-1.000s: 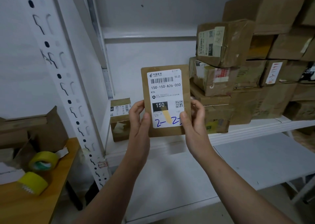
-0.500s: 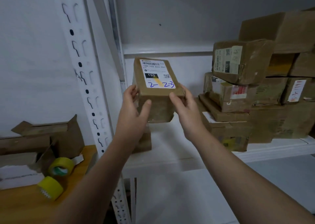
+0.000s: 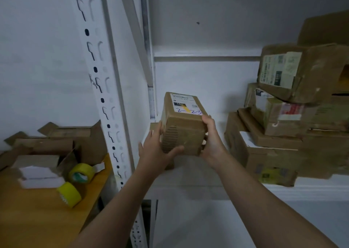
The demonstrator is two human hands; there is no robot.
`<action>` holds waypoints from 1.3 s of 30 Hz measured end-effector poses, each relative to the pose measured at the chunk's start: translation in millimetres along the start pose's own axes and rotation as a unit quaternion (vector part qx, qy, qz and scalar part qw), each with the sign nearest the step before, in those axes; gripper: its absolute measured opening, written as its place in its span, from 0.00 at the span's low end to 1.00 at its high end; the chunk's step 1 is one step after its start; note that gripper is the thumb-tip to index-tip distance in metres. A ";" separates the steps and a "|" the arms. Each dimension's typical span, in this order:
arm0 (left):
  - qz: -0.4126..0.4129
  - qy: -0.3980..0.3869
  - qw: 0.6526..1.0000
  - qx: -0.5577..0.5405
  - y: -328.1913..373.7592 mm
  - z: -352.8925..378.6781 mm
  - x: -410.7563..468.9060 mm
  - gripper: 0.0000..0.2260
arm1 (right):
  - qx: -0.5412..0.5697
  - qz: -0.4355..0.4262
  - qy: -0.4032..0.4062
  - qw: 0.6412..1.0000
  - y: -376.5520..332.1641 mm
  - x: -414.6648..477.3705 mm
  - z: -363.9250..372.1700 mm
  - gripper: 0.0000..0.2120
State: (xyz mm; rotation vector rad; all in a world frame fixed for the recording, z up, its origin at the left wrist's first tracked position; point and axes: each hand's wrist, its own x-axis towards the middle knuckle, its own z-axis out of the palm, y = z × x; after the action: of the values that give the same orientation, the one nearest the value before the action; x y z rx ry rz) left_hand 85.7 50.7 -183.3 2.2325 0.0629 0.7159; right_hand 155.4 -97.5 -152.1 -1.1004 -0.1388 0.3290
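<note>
We see the fingers (image 3: 206, 119) of left hand (image 3: 155, 150) and right hand (image 3: 213, 141) curled round the parcel (image 3: 186, 129), one per side at its near end. Parcel: just right of the white upright (image 3: 105, 100), label (image 3: 186, 105) up. We judge it light, stiff cardboard; a flank grip suits, corners may crush.

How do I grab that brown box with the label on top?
By its two flat side faces, one hand each, from the front, as the left hand and right hand do. The cardboard parcel is blocky, and this leaves its label up.
</note>
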 end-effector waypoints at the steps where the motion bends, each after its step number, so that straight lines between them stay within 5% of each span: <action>1: -0.015 -0.017 0.996 0.084 -7.2 2.8 2.8 0.42 | 0.001 -0.026 0.000 1.000 -2.2 1.7 -6.9 0.24; 4: -0.072 -0.082 0.956 0.273 -26.7 18.4 1.4 0.44 | -0.053 -0.076 0.040 0.995 -6.7 -1.1 -20.5 0.35; 8: -0.124 -0.054 0.962 0.239 -24.8 28.4 8.7 0.28 | -0.180 -0.112 0.118 0.970 -3.5 -5.5 -30.3 0.41; 11: -0.129 0.007 0.966 0.225 -15.3 22.1 14.1 0.25 | -0.238 -0.075 0.139 0.958 7.7 -5.7 -37.4 0.39; 15: -0.055 0.138 0.972 0.183 12.8 -0.2 21.2 0.24 | -0.195 -0.020 0.098 0.976 31.8 -5.7 -42.3 0.28; 21: 0.058 0.166 0.958 0.227 48.7 -34.0 33.9 0.25 | -0.225 -0.033 0.038 0.973 51.0 -0.6 -10.6 0.11; 27: 0.007 0.085 0.960 0.265 44.4 -38.8 40.8 0.25 | -0.195 -0.061 -0.020 0.979 70.8 -10.3 34.2 0.25; 31: -0.033 0.060 0.957 0.281 34.2 -39.2 37.3 0.26 | -0.170 -0.036 -0.045 0.984 64.3 -7.7 32.0 0.21; 39: 0.027 0.082 0.906 0.415 42.4 -36.2 42.3 0.23 | -0.232 0.010 -0.058 0.971 51.3 -4.9 34.9 0.19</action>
State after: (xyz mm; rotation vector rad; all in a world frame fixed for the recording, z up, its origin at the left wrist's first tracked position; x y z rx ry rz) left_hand 95.3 56.3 -114.2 2.9756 0.4688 1.0430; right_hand 131.4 -48.4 -181.8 -1.5469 -0.3219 0.3898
